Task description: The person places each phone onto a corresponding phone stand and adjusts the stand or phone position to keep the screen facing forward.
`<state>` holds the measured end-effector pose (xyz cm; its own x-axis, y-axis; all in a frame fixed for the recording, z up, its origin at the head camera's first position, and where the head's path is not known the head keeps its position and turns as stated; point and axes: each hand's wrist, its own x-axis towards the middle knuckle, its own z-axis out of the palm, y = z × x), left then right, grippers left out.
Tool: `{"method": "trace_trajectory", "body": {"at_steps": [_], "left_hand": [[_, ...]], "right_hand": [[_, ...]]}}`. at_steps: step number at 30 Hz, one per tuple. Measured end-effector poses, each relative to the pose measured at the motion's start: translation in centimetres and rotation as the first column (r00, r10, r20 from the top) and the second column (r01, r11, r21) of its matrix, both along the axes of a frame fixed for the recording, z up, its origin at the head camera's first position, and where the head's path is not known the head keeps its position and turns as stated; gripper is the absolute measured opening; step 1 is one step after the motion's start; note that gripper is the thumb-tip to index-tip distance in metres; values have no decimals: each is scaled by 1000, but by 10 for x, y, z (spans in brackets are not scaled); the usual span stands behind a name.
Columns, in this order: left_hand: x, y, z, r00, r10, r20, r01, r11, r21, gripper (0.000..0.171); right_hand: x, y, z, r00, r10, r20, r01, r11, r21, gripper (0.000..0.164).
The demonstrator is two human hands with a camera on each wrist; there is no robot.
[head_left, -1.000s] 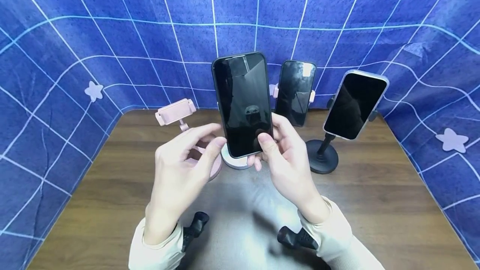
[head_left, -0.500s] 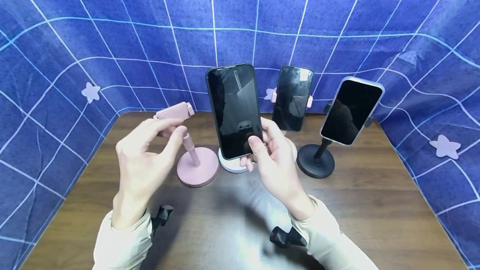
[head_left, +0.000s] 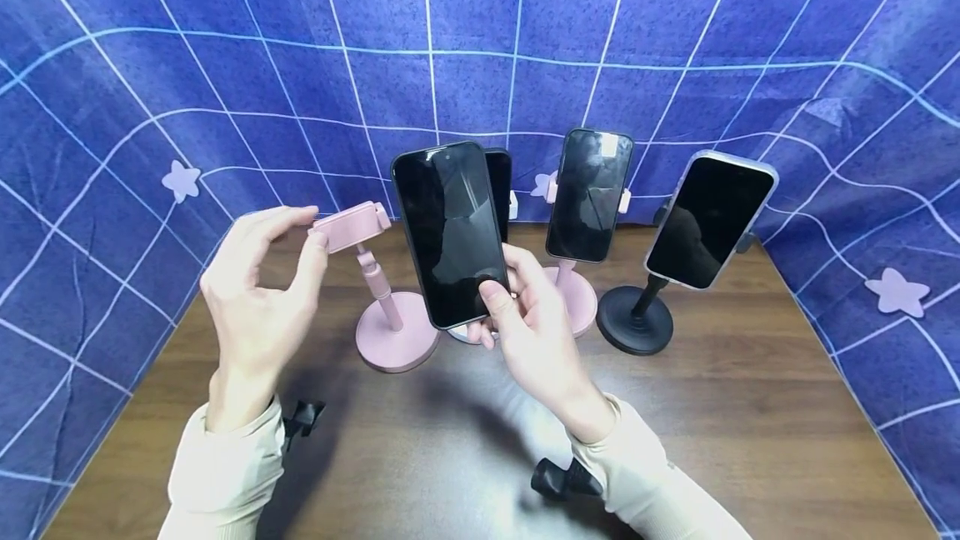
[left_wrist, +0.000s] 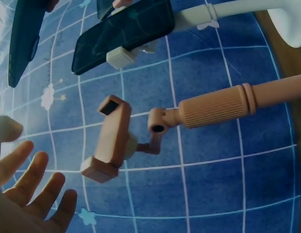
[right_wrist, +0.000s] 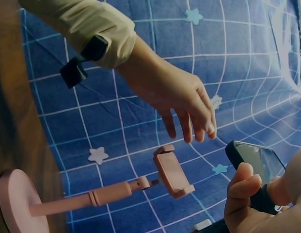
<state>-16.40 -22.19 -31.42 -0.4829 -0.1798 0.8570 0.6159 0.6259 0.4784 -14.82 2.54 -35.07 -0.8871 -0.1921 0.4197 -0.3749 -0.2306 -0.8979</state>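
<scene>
My right hand (head_left: 536,340) holds a black smartphone (head_left: 450,232) upright by its lower right edge, thumb on the screen and fingers behind. In front of my left hand (head_left: 258,298) stands a pink phone stand (head_left: 397,336), its clamp tilted and without a phone. The left thumb and fingers are spread in a loose curve at the clamp's left end. In the left wrist view the fingers (left_wrist: 39,179) are apart from the pink clamp (left_wrist: 111,138). The right wrist view also shows a gap between the left hand (right_wrist: 174,92) and the clamp.
Behind the held phone, another phone (head_left: 501,190) sits on a white stand (left_wrist: 232,10), partly hidden. Farther right are a phone (head_left: 588,194) on a pink stand and a light-cased phone (head_left: 708,219) on a black stand (head_left: 635,323). Blue gridded cloth (head_left: 472,7) backs the wooden table (head_left: 420,457).
My left hand has left the held phone's side and moved left to the pink clamp. The right hand has carried the phone slightly left and down, uncovering part of the phone behind.
</scene>
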Motion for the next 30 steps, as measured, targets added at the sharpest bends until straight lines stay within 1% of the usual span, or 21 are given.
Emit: {"method": "trace_trajectory", "body": {"at_steps": [4,7,11,15,19,24,27,30], "left_hand": [[-8,-8,-9,999,14,51,-14,1000,-2,29],[-14,-14,-17,995,42,94,-39,999,-25,35],[-18,-18,-26,987,78,137,-70,995,-64,42],[-21,-21,-33,982,95,163,-79,992,-102,36],[-24,-24,-38,975,104,195,-82,990,-116,28],[-24,-29,-43,969,93,230,-74,993,-88,28],[-25,-29,-44,966,86,244,-73,995,-61,28],[-25,-28,-45,964,76,254,-67,997,-43,28]], "right_hand": [[0,-4,-1,1000,13,17,-13,1000,-3,34],[0,-7,-1,999,19,28,-19,1000,6,35],[-1,-12,-1,999,31,35,-31,999,13,35],[-2,-15,-2,998,45,35,-46,999,5,34],[-4,-21,-3,997,65,35,-65,998,-5,33],[-9,-29,-3,995,93,24,-93,996,-9,33],[-12,-36,-2,997,81,12,-81,996,21,31],[-16,-43,-3,994,106,38,-106,994,21,31]]}}
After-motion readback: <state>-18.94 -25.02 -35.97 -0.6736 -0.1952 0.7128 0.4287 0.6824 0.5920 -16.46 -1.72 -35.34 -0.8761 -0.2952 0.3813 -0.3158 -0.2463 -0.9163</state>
